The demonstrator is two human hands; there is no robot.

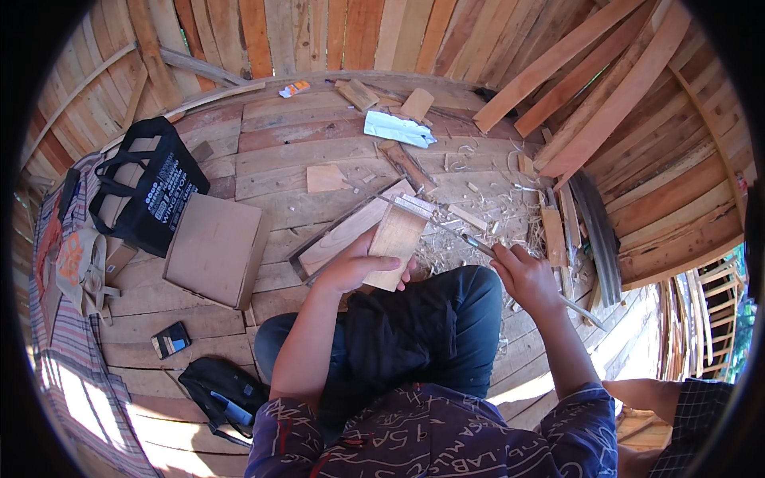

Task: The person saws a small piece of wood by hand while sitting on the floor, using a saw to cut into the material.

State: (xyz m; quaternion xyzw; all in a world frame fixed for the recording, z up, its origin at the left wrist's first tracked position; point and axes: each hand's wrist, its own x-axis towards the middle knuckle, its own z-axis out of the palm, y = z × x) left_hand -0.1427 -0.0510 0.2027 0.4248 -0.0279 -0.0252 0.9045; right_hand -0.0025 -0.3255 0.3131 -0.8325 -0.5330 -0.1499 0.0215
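My left hand [351,267] is closed around a flat, pale wooden board [392,243], thumb lying across its face. The board is held tilted above my crossed legs. In my right hand [527,280] is a long-handled knife [480,245], its dark shaft running back past my wrist. Its thin blade lies across the board's far end, where the wood looks paler and freshly cut. Whether the blade is biting into the wood cannot be made out. Just beyond my left hand, a larger wooden piece with a dark edge [343,239] rests on the floor.
Wood shavings [446,259] litter the plank floor ahead. A cardboard box [215,251], black tote bag [151,187], phone [170,340] and black pouch [223,390] lie left. Planks [594,103] lean at the right wall. Another person's arm [645,398] shows at lower right.
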